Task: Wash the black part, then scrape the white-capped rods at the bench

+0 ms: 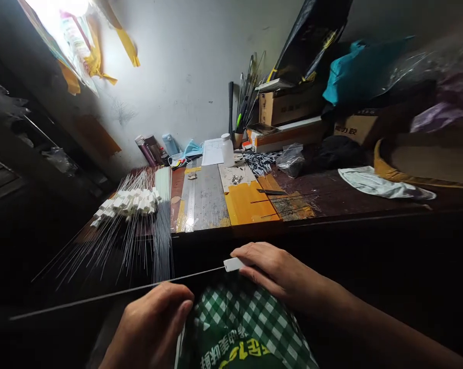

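Note:
My right hand (268, 266) is closed on a small white block (233, 264), thumb below and fingers above. From the block's left end a long thin rod (112, 295) runs out to the left, sloping down. My left hand (158, 318) has its fingers curled in at the rod, which passes along the top of the index finger; its inner fingertips are partly hidden. Below both hands lies a green-and-white checked bag (250, 328) with printed lettering. On the table's left, many similar white blocks (129, 201) are piled with thin rods sticking out.
The table (331, 202) stands against a wall. A bundle of loose rods (162, 246) overhangs its front edge. On it are a steel ruler (191, 202), an orange-yellow sheet (245, 202), a white bottle (227, 150), small grey parts (259, 163) and a cloth (385, 183).

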`<state>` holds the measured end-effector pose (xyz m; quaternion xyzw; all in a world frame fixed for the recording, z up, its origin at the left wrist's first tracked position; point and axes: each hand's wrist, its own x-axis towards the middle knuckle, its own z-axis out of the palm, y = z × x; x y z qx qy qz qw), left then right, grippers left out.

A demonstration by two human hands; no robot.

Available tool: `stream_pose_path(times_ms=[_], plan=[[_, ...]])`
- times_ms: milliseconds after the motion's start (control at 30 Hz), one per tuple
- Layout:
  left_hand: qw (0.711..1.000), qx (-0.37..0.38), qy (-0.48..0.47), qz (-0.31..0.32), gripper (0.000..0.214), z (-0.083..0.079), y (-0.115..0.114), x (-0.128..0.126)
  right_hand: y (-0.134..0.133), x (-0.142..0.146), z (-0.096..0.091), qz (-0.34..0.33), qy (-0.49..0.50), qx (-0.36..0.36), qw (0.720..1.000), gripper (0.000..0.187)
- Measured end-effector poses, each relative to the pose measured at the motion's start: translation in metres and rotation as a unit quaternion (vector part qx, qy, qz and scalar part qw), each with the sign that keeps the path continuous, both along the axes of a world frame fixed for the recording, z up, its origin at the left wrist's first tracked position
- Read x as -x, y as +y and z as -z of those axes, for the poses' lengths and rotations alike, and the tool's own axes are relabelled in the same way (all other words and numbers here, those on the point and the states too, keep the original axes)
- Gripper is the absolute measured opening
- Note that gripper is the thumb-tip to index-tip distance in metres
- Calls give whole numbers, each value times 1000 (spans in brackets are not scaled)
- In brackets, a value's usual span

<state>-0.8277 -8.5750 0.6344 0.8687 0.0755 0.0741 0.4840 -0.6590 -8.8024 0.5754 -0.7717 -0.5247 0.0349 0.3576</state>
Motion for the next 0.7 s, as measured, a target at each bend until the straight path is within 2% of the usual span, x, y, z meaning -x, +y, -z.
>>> stream_pose_path(times_ms=[67, 133, 233, 300, 367, 433, 500, 567, 600, 667, 700], plan=[[999, -21, 17, 37, 16, 11, -4, -1, 3, 5, 9, 8, 44, -34, 998, 27], [998, 27, 19, 56, 20, 33, -12, -4, 7, 13, 17, 17, 98, -75, 992, 26], [977, 211, -25, 3, 50, 76, -34, -20, 16, 28, 27, 37, 141, -148, 978, 27], [943, 323, -42, -63, 52, 100, -51, -36, 22, 36, 31, 57, 92, -204, 973, 35], [909, 398, -46, -118, 50, 112, -67, -52, 27, 40, 32, 63, 24, -235, 970, 47], [890, 432, -47, -139, 53, 112, -75, -67, 24, 34, 32, 41, -12, -224, 974, 54], [896, 421, -56, -132, 55, 102, -71, -79, 12, 16, 31, 44, -32, -210, 976, 48], [915, 371, -82, -132, 52, 87, -56, -88, -10, -17, 33, 113, -58, -202, 971, 31], [925, 342, -99, -136, 49, 78, -46, -92, -24, -37, 35, 180, -63, -186, 964, 26], [934, 287, -140, -157, 42, 65, -24, -96, -52, -81, 42, 274, -100, -110, 950, 25], [940, 258, -150, -164, 40, 60, -15, -97, -65, -101, 46, 288, -117, -71, 948, 24]])
